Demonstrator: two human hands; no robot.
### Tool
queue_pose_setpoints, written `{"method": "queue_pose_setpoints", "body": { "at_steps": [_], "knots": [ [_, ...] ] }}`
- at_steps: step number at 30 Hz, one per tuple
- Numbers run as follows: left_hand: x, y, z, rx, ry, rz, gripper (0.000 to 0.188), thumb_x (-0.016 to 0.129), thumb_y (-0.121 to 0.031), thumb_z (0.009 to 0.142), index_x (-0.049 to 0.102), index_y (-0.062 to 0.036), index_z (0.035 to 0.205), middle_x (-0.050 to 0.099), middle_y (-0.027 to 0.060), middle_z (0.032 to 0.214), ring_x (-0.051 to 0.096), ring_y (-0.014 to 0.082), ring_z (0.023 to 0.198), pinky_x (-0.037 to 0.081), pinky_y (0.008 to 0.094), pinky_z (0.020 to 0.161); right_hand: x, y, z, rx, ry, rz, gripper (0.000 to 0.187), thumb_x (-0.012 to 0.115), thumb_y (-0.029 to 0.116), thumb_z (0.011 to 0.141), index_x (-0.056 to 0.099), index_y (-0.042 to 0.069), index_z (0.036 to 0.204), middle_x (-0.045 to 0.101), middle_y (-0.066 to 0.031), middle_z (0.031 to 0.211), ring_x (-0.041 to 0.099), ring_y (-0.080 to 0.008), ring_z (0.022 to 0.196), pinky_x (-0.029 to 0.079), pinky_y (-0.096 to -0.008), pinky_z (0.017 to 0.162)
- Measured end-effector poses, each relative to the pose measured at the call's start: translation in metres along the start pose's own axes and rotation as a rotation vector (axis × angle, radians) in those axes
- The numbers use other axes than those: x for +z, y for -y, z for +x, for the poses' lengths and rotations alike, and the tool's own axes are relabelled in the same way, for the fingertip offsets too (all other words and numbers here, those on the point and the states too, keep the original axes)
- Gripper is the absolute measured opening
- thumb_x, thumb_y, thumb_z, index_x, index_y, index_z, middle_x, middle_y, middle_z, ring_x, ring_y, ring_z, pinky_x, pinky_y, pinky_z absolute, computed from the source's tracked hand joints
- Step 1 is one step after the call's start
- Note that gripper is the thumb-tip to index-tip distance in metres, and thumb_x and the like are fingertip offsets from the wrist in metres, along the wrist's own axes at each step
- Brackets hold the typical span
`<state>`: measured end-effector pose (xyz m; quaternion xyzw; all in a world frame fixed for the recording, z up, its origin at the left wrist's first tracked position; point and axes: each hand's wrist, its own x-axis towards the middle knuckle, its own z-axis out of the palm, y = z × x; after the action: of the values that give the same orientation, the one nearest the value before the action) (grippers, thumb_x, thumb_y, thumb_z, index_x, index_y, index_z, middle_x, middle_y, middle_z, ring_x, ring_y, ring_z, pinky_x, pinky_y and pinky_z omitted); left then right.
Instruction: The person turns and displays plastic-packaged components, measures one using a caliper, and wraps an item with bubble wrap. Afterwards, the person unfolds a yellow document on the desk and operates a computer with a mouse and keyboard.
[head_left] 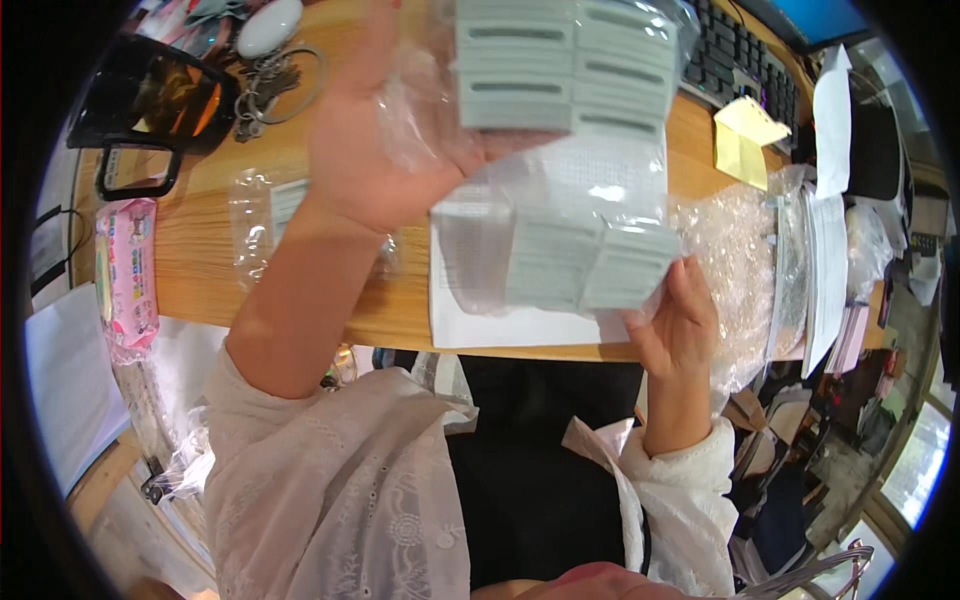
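A clear plastic bag [620, 165] holds pale grey-green blocks, with dark slots showing on the upper group [515, 85]. A second, paler group [560, 260] lies at the bag's lower end. On the left, my left hand [365, 160] grips crumpled plastic at the bag's side, its fingers blurred and partly hidden. My right hand [685, 320] pinches the bag's lower right corner between thumb and fingers. Beneath the bag, white printed paper [480, 325] rests on the wooden desk [190, 270], partly covered.
A dark mug [150, 100] and a key bunch [270, 90] stand far left, above a pink wipes pack [130, 270]. A small clear packet [255, 215] lies by my left forearm. Right are a black keyboard [735, 50], yellow sticky notes [745, 135] and bubble wrap [735, 270].
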<state>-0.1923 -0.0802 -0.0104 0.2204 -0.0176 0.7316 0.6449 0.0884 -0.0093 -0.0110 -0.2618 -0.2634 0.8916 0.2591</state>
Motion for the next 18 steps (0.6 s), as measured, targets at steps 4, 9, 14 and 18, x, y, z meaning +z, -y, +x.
{"method": "queue_pose_setpoints", "body": {
  "at_steps": [4, 9, 14, 18],
  "knots": [
    [0.050, 0.006, 0.013, -0.059, -0.414, 0.311, 0.077, 0.031, -0.057, 0.096, 0.020, 0.0009, 0.147, 0.035, 0.0235, 0.145, 0.038, 0.0406, 0.133, 0.032, 0.0576, 0.108, -0.005, -0.002, -0.001, 0.010, 0.024, -0.010, 0.035, 0.043, 0.012, 0.099, 0.040, -0.001, 0.131, 0.058, -0.0132, 0.121, 0.060, -0.0225, 0.108, 0.056, -0.0321, 0.085],
    [0.003, 0.004, 0.002, -0.039, 0.144, -0.062, 0.080, 0.029, -0.058, 0.096, 0.015, 0.0009, 0.148, 0.032, 0.0234, 0.147, 0.036, 0.0400, 0.134, 0.027, 0.0573, 0.110, 0.001, -0.007, 0.000, 0.035, 0.014, -0.016, 0.037, 0.047, 0.014, 0.097, 0.041, -0.001, 0.131, 0.059, -0.0131, 0.119, 0.061, -0.0222, 0.106, 0.058, -0.0297, 0.079],
    [0.000, 0.005, 0.000, -0.023, 0.182, -0.131, 0.082, 0.030, -0.060, 0.096, 0.014, 0.0005, 0.149, 0.032, 0.0225, 0.148, 0.036, 0.0388, 0.134, 0.027, 0.0550, 0.110, -0.002, -0.010, 0.003, 0.074, 0.035, 0.008, 0.039, 0.050, 0.017, 0.096, 0.041, 0.002, 0.132, 0.059, -0.0123, 0.119, 0.063, -0.0213, 0.101, 0.060, -0.0287, 0.068],
    [0.001, 0.004, -0.003, -0.038, 0.146, -0.151, 0.082, 0.032, -0.060, 0.095, 0.016, 0.0008, 0.148, 0.033, 0.0215, 0.147, 0.037, 0.0365, 0.134, 0.030, 0.0522, 0.109, 0.007, -0.011, 0.002, 0.068, -0.091, -0.069, 0.041, 0.050, 0.015, 0.096, 0.039, 0.005, 0.135, 0.057, -0.0108, 0.124, 0.061, -0.0220, 0.107, 0.056, -0.0304, 0.073]
  ]
}}
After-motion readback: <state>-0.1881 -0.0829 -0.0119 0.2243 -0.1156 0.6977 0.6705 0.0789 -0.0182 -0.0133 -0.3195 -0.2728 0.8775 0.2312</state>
